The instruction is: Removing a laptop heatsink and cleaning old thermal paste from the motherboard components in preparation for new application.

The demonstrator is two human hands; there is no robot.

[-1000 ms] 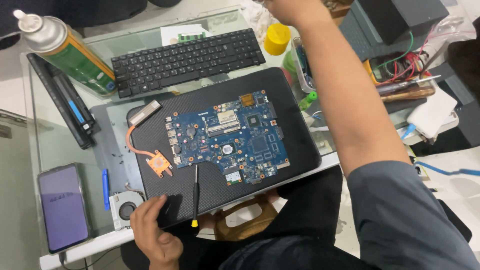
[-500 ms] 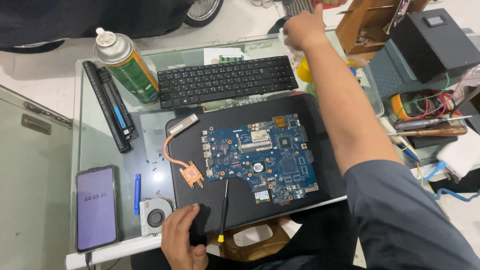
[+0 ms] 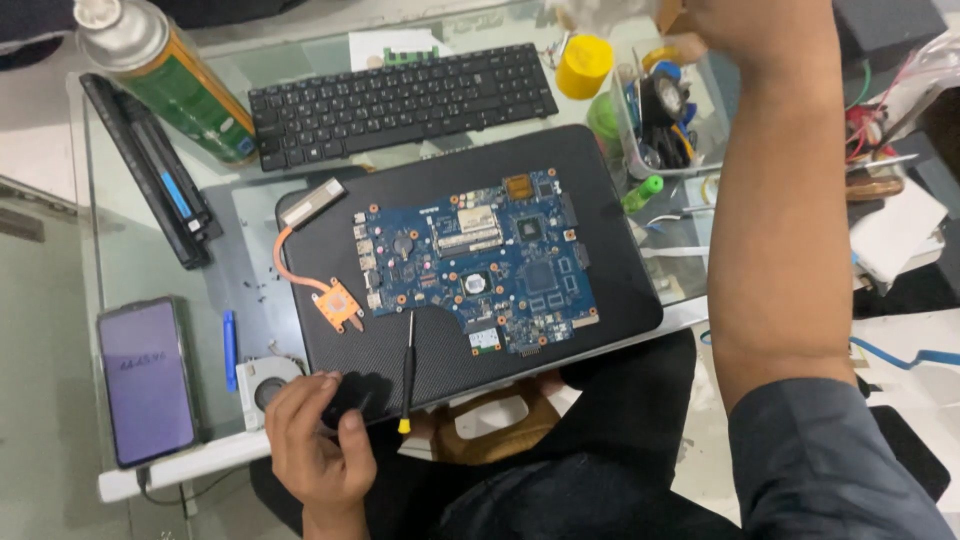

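Observation:
My left hand is at the near table edge, closed around a small black object. Just right of it lies a thin screwdriver with a yellow end. A blue circuit board rests on a black laptop cover, with a copper heat pipe and sink at its left. My right hand is raised at the far top edge, fingers curled on a white crumpled tissue that the frame partly cuts off. My forearm crosses over the table's right side.
A black keyboard, a green spray can and a black battery bar lie at the back left. A phone, a blue pen and a small fan sit front left. A yellow-capped bottle and a clear tool tub stand at the right.
My right hand has pulled back from the far reach with white tissue in it. My left hand stays at the near edge on the black object. The view shifted.

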